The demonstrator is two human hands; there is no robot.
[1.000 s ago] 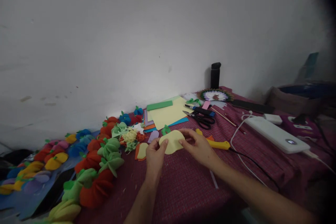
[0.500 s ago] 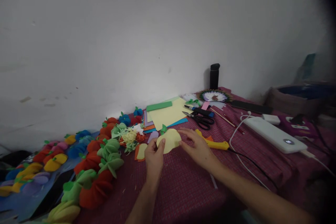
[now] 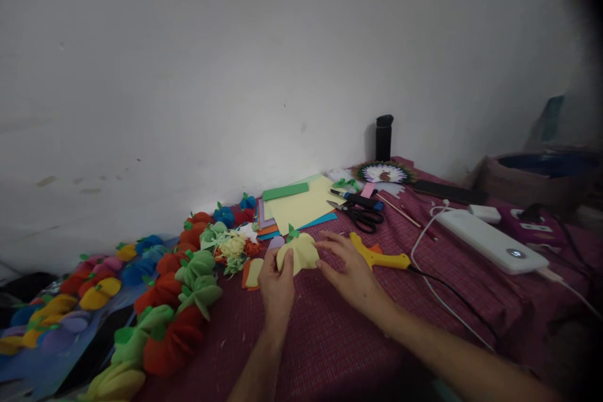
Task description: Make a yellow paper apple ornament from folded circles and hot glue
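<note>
My left hand (image 3: 277, 282) pinches the left side of a pale yellow felt-like pumpkin (image 3: 306, 254) with several layered petals. A green leaf top (image 3: 293, 233) shows at its upper edge. Beside the pumpkin's right edge, my right hand (image 3: 352, 270) has its thumb and fingers apart and grips nothing; whether a fingertip touches the edge I cannot tell. A yellow glue gun (image 3: 389, 260) lies just beyond my right hand. Left of my left hand are small orange and pale yellow cut pieces (image 3: 253, 273).
Rows of colourful pumpkins (image 3: 172, 339) cover the left side. Behind are coloured sheets (image 3: 306, 204), black scissors (image 3: 360, 217) and a cutter (image 3: 360, 199). At right lie a white power bank (image 3: 490, 242) and its cable (image 3: 417, 245). A black bottle (image 3: 384, 138) stands by the wall.
The pumpkin has turned in my left hand, from a flat smooth face to spread, layered petals with the green leaf top against it. My right hand has let go of its right edge.
</note>
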